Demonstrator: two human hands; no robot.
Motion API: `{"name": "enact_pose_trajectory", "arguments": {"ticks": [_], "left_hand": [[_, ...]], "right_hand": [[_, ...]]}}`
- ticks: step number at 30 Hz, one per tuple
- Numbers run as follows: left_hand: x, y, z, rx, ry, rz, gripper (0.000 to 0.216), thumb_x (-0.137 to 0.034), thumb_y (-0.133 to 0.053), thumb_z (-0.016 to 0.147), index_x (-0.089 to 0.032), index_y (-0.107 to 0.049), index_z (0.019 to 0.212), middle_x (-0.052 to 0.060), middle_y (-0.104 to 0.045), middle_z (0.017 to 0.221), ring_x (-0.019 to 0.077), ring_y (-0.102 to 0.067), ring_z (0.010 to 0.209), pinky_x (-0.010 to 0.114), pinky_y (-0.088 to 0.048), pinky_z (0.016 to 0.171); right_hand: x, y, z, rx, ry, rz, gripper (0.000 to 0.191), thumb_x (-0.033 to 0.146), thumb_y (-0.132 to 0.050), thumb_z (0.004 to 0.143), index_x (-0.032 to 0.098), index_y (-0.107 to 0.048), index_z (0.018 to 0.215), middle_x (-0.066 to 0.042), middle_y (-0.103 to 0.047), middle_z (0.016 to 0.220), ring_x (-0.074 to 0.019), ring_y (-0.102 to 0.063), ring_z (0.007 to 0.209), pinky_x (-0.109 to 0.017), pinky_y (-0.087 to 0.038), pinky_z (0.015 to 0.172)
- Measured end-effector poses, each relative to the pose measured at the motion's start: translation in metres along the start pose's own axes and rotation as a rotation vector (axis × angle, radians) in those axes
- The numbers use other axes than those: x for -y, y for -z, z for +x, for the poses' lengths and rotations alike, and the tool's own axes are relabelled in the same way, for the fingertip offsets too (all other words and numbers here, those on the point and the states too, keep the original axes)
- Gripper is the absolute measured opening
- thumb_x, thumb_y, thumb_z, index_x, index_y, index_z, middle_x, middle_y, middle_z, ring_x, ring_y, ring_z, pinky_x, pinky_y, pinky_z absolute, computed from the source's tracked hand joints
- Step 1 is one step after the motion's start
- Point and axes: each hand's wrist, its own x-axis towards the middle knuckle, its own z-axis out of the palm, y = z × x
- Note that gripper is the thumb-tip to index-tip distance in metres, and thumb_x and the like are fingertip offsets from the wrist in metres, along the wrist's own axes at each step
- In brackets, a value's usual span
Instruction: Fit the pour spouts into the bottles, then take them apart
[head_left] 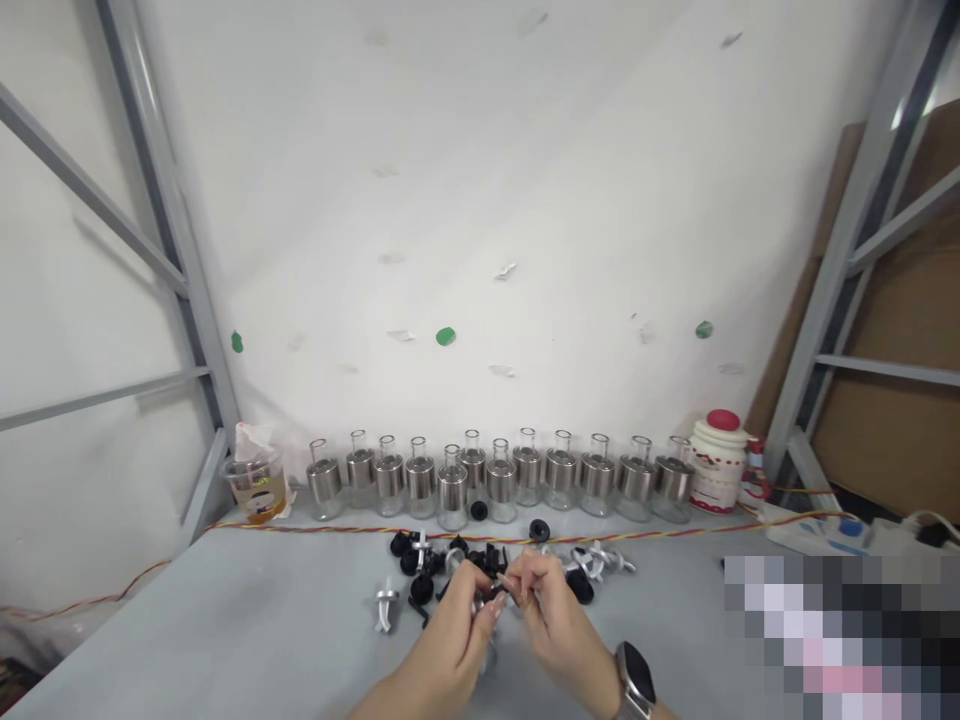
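My left hand (466, 612) is closed, its thumb and fingers pinching a small dark part with a bit of silver beside it. My right hand (546, 598) meets it at the fingertips, also closed in a pinch on the same small dark part (498, 590), mostly hidden by the fingers. Around both hands lies a pile of loose black caps (421, 587) and silver-and-white stopper-like pieces (597, 560). One such silver-and-white piece (385, 604) stands apart, left of my left hand. A black ring-shaped cap (539, 530) sits behind the pile.
Several glass bottles with metal sleeves (452, 492) line the wall, their necks uncapped. A plastic cup (257, 490) stands left, a cream jar with red lid (718, 465) right. A twisted red-yellow wire (337, 531) crosses the grey table (225, 620). A power strip (814, 530) lies right.
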Motion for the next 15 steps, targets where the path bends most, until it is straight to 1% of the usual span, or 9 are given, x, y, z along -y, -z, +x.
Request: {"name": "enact_pose_trajectory", "arguments": {"ticks": [4,8,15], "left_hand": [[0.001,0.000,-0.002,0.025,-0.009,0.019,0.020,-0.033,-0.028,0.090,-0.018,-0.041,0.094,0.003,-0.045,0.083,0.0141,-0.042,0.074,0.026,-0.035,0.071],[0.001,0.000,-0.003,0.032,-0.030,0.016,0.019,-0.032,-0.027,0.090,-0.018,-0.040,0.094,0.002,-0.043,0.083,0.0136,-0.041,0.074,0.025,-0.034,0.070],[-0.003,0.000,-0.003,0.050,-0.063,0.003,0.020,-0.031,-0.027,0.090,-0.018,-0.042,0.090,0.003,-0.041,0.083,0.0138,-0.040,0.075,0.026,-0.034,0.072]], "right_hand": [[0.008,0.004,0.003,0.042,0.031,-0.064,0.019,0.021,-0.030,0.088,0.022,-0.042,0.074,-0.001,-0.048,0.068,-0.0159,-0.048,0.065,-0.029,-0.039,0.061],[0.012,0.006,0.006,0.071,0.004,-0.104,0.025,0.022,-0.030,0.088,0.021,-0.045,0.069,-0.002,-0.049,0.066,-0.0157,-0.047,0.062,-0.028,-0.037,0.059],[0.004,0.000,-0.002,0.010,0.029,-0.068,0.027,0.028,-0.029,0.089,0.022,-0.046,0.069,-0.002,-0.049,0.066,-0.0168,-0.046,0.062,-0.030,-0.038,0.060]]}}
